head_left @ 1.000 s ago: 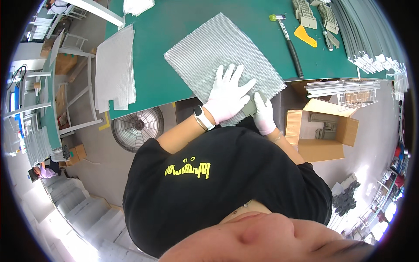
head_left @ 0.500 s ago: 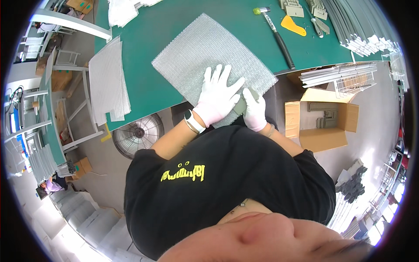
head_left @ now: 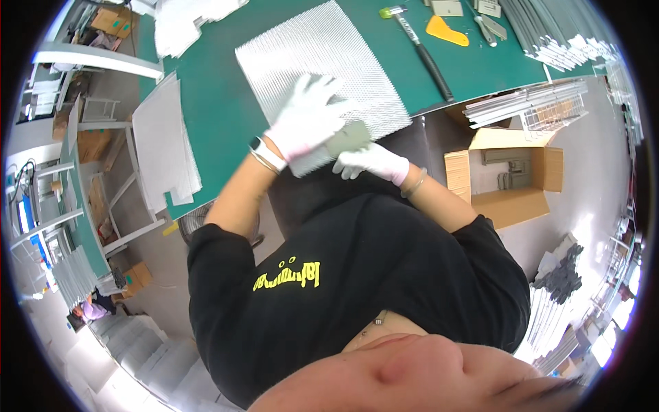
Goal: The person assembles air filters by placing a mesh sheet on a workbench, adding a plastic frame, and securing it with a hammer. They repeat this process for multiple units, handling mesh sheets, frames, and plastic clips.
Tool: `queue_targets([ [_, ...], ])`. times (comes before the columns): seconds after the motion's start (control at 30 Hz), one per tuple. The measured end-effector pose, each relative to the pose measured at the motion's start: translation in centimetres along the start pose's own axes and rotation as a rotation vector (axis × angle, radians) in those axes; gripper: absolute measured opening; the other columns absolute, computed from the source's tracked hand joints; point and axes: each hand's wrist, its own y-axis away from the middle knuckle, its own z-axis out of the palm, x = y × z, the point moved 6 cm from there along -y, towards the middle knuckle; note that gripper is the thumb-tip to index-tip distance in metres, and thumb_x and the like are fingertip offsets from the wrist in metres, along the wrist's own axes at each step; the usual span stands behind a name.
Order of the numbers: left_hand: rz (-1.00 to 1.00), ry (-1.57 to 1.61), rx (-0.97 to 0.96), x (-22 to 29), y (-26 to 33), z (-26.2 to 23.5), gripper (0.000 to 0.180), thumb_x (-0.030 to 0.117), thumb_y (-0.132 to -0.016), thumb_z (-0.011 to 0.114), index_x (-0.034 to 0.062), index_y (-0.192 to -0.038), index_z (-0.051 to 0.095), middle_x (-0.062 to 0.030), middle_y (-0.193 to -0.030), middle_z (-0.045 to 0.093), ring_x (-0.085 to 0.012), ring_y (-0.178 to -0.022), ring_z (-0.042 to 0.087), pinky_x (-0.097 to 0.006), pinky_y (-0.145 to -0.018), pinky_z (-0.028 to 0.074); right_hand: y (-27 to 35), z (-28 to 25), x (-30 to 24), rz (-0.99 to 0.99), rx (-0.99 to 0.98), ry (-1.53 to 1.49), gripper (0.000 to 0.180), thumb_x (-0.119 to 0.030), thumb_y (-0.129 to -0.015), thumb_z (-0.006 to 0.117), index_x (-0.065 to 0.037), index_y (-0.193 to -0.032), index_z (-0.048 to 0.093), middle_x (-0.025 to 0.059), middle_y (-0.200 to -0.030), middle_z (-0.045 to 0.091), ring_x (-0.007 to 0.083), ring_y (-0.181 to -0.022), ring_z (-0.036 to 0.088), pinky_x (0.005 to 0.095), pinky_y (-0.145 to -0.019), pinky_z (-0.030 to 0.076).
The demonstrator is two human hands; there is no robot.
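A silvery mesh sheet (head_left: 328, 42) lies on the green table (head_left: 214, 103), with its near corner over the front edge. My left hand (head_left: 307, 113), in a white glove, rests flat on the sheet, fingers apart. My right hand (head_left: 374, 163), also gloved, is closed on the near side of a flat grey-green plate (head_left: 349, 137) at the sheet's near edge. The plate sits beside my left palm; my right fingertips curl under it and are partly hidden.
Past the sheet's right side lie a hammer (head_left: 427, 62), a yellow scraper (head_left: 446, 31) and grey-handled tools (head_left: 483, 31). Long metal strips (head_left: 549, 31) cover the far right. An open cardboard box (head_left: 511, 209) stands lower right. More mesh sheets (head_left: 161, 144) lie at left.
The mesh sheet has turned and shifted slightly left. Both hands have moved left with it, and the grey-green plate now shows more fully, drawn toward the left hand.
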Motion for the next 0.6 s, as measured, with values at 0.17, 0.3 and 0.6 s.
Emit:
queue_targets([
  [0.17, -0.155, -0.229, 0.089, -2.4, -0.8, -2.7, 0.046, 0.023, -0.088, 0.057, 0.0121, -0.132, 0.06, -0.0209, -0.138, 0.052, -0.0401, -0.133, 0.045, -0.059, -0.113, 0.028, 3.5, -11.3, 2.8, -0.448, 0.998, 0.245, 0.023, -0.017, -0.084, 0.066, 0.003, -0.095, 0.067, 0.0115, -0.087, 0.068, 0.0187, -0.078, 0.061, 0.0348, -0.075, 0.05],
  [0.3, -0.146, 0.099, 0.163, 3.5, 0.2, -4.6, 0.048, 0.021, -0.082, 0.063, 0.0007, -0.125, 0.058, -0.0202, -0.129, 0.054, -0.0422, -0.124, 0.047, -0.057, -0.109, 0.031, 16.4, -30.7, 13.3, -0.16, 2.011, -0.026, 0.03, -0.027, -0.091, 0.062, 0.002, -0.095, 0.07, 0.013, -0.082, 0.071, 0.0241, -0.072, 0.064, 0.0361, -0.069, 0.051],
  [0.6, -0.097, 0.562, 0.406, 8.8, 2.5, -0.4, 0.033, 0.016, -0.08, 0.069, 0.0013, -0.109, 0.064, -0.014, -0.098, 0.063, -0.0346, -0.091, 0.06, -0.045, -0.084, 0.049, 19.9, -30.5, 10.6, -0.232, 1.276, -0.495, 0.023, -0.033, -0.093, 0.068, -0.019, -0.079, 0.057, -0.0066, -0.058, 0.045, 0.0076, -0.045, 0.037, 0.0239, -0.043, 0.027],
])
